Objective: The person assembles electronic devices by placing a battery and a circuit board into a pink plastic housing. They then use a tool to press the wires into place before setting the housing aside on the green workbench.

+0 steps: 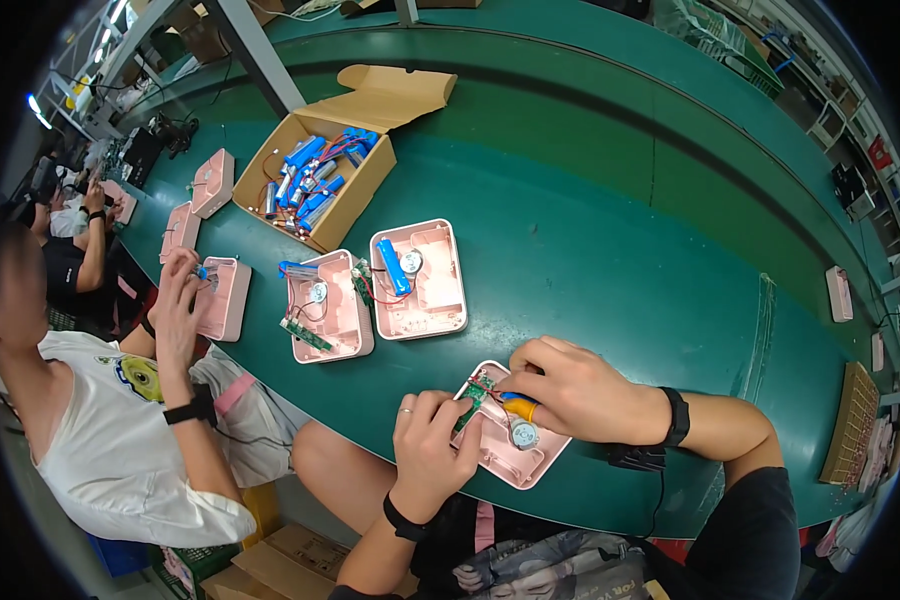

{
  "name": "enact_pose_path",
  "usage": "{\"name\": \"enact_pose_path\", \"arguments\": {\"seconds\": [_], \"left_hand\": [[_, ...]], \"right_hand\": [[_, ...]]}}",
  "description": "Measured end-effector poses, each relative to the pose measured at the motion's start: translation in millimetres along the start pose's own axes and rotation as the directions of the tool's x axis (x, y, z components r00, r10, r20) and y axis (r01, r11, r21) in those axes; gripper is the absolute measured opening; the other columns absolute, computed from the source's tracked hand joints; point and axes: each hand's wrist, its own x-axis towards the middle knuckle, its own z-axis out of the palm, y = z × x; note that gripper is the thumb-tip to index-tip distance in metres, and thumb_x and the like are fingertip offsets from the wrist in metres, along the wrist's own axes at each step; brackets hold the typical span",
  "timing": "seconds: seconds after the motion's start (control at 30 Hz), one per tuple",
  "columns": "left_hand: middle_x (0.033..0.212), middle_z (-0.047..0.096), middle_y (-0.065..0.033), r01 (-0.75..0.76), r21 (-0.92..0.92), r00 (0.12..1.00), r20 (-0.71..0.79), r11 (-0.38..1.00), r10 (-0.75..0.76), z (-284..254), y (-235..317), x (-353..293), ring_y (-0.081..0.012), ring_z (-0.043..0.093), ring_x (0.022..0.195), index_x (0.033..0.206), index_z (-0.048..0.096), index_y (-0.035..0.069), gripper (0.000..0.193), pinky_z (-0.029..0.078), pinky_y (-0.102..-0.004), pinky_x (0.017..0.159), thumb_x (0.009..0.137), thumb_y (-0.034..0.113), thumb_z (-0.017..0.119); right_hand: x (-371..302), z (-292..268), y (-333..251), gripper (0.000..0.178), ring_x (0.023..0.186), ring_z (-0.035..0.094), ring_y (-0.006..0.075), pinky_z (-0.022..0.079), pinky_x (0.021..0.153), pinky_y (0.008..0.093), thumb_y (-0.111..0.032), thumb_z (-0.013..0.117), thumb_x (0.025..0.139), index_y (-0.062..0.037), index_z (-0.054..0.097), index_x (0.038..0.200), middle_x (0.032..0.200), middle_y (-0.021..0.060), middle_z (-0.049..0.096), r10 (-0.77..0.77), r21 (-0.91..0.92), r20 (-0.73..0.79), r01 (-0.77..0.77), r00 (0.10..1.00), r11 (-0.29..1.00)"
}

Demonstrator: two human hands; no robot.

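Between both hands (432,450) (580,390), pink casing (515,455)

We see a pink shell (515,455), a shallow plastic tray with rounded corners, lying open side up and turned at a slant near the close edge of the green surface (610,250). Our left hand (432,445) grips its left end, fingers over a small green board (473,397) with thin red wires. Our right hand (570,385) rests on its upper edge, fingertips pressing a blue cell (518,398) with a yellow band into the shell. A round silver motor (524,433) sits in the middle of it, uncovered.
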Motion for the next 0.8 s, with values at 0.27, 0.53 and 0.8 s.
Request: {"name": "enact_pose_path", "arguments": {"seconds": [0.27, 0.53, 0.8], "left_hand": [[0.094, 0.064, -0.0134, 0.005, 0.001, 1.0, -0.025, 1.0, -0.005, -3, -1, 0, -0.0331, 0.059, 0.084, 0.095, 0.071, 0.001, 0.017, 0.048, -0.042, 0.074, 0.08, 0.005, 0.078], [0.094, 0.064, -0.0106, 0.01, 0.192, 1.0, -0.01, 0.981, -0.008, -1, 15, 3, -0.031, 0.061, 0.084, 0.097, 0.073, 0.006, 0.014, 0.049, -0.0417, 0.074, 0.085, 0.014, 0.077], [0.097, 0.066, -0.0142, 0.006, -0.003, 0.977, 0.212, 1.0, -0.005, -30, 31, 7, -0.0355, 0.069, 0.083, 0.119, 0.065, 0.002, 0.033, 0.056, -0.0465, 0.068, 0.094, 0.021, 0.076]], "right_hand": [[-2, -3, -10, 0.045, 0.103, 0.062, 0.0281, 0.053, 0.087, 0.0395, -0.019, 0.081, 0.081, -0.0045, 0.072, 0.123, 0.117, 0.0092, 0.063, -0.071, -0.26, 0.03, 0.077, 0.997, 0.963], [-18, -26, -45, 0.074, 0.111, 0.063, 0.0368, 0.056, 0.091, 0.0442, -0.043, 0.084, 0.078, 0.0023, 0.065, 0.133, 0.133, 0.0235, 0.059, 0.14, -0.299, 0.237, -0.065, 0.961, 0.952], [-44, -21, -45, 0.095, 0.115, 0.06, 0.046, 0.055, 0.099, 0.0482, -0.049, 0.089, 0.071, 0.0055, 0.058, 0.141, 0.133, 0.032, 0.056, 0.229, -0.294, 0.17, -0.173, 0.958, 0.94]]}}
